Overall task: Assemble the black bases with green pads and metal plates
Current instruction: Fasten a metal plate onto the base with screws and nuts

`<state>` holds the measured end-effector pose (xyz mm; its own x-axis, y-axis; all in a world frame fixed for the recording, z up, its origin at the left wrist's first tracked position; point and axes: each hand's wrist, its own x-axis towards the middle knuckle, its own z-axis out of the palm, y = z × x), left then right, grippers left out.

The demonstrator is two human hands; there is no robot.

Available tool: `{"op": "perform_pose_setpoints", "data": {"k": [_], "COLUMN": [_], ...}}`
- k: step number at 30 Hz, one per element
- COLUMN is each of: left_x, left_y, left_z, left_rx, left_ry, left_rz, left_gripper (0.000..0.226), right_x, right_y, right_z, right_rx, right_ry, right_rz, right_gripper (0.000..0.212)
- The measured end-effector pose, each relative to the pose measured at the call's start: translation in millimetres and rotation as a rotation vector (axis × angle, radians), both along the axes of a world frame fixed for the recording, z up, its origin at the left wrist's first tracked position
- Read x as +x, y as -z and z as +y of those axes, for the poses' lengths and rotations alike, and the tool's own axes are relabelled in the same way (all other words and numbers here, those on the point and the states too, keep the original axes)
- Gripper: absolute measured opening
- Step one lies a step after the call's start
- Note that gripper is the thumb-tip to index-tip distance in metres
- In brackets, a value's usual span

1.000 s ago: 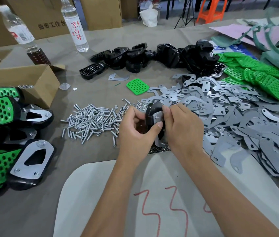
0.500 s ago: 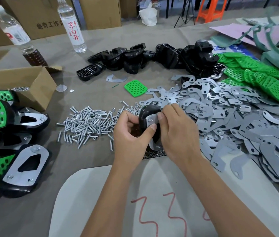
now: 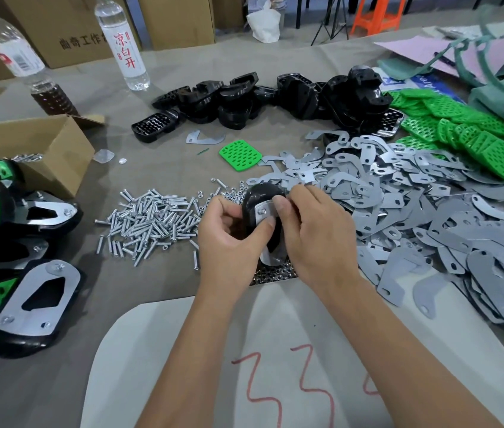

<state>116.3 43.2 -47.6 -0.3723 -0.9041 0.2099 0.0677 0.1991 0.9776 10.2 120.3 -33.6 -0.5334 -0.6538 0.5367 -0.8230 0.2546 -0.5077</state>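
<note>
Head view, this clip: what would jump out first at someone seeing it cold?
At centre, the left hand and right hand grip a black base with a metal plate against it. To the right a wide heap of loose metal plates covers the table, with bright green pads beyond it. A pile of screws lies left of the hands, and finished green-and-black assemblies are stacked at the left edge.

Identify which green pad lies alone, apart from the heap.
The single green pad lying flat on the cloth just beyond the screws, left of the metal plates. The other loose pads are heaped at the far right.
</note>
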Motion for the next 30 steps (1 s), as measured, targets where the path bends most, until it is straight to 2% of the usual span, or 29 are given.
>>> {"op": "perform_pose_setpoints", "data": {"k": [5,9,12,16,19,21,23,27,30], "left_x": [-1.1,-0.7,1.5,1.1,1.1,2.1,3.1,2.7,2.2], "left_y": [-1.0,-0.9,-0.2,-0.9,-2.0,-2.4,-2.4,-1.6,-0.9], "left_z": [-0.9,0.0,-1.1,-1.9,-2.6,-4.0,-4.6,-3.9,-3.2], "left_rx": [0.050,0.053,0.096,0.146,0.196,0.217,0.236,0.228,0.204], "left_ry": [-0.010,-0.033,-0.076,-0.104,-0.089,-0.051,-0.002,0.044,0.039], "left_rz": [0.040,0.037,0.035,0.045,0.086,0.105,0.130,0.134,0.127], "left_gripper": [0.038,0.036,0.035,0.034,0.034,0.033,0.032,0.028,0.028], "right_x": [1.7,-0.7,1.4,-0.3,-6.5,-10.7,-15.0,-21.0,-20.4], "right_y": [1.8,1.6,1.3,3.7,6.6,6.8,6.6,5.0,5.0], "right_z": [-2.0,-1.6,3.0,0.3,0.1,2.1,3.7,4.4,5.1], "right_rx": [0.065,0.031,0.042,0.026,-0.104,-0.188,-0.227,-0.290,-0.278], "right_ry": [-0.105,-0.045,-0.123,-0.188,-0.200,-0.268,-0.351,-0.433,-0.418], "right_rz": [0.008,0.011,0.025,0.016,-0.089,-0.196,-0.312,-0.628,-0.695], "right_gripper": [0.014,0.025,0.027,0.010,0.004,0.011,0.017,0.016,0.012]}}
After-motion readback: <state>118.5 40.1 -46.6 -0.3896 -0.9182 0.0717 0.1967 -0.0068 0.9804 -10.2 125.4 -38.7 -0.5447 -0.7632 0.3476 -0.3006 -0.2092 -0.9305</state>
